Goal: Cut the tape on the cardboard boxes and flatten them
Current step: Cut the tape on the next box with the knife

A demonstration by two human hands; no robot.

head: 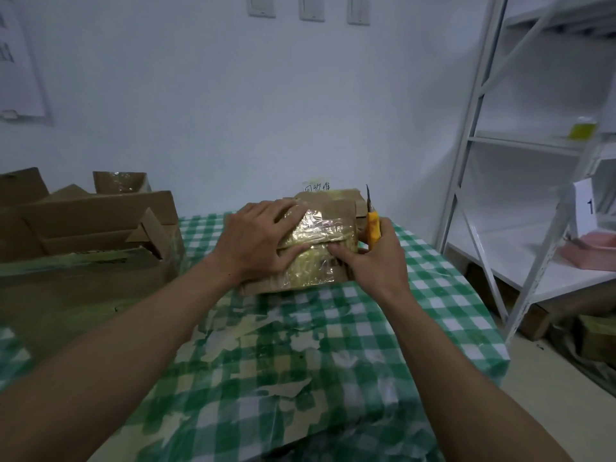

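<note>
A small cardboard box (320, 261) wrapped in shiny yellowish tape lies on the green checked tablecloth (416, 295) at the table's far middle. My left hand (256, 241) lies flat on its top left, fingers spread, pressing it down. My right hand (373, 258) is at the box's right side and grips an orange utility knife (373, 228) with the blade pointing up; its index finger touches the tape seam across the box front.
A big open cardboard box (86, 235) with raised flaps stands at the left. More flat cardboard (346, 198) lies behind the small box. White metal shelving (520, 195) stands at the right, past the table edge. Torn tape scraps cover the near tablecloth (266, 345).
</note>
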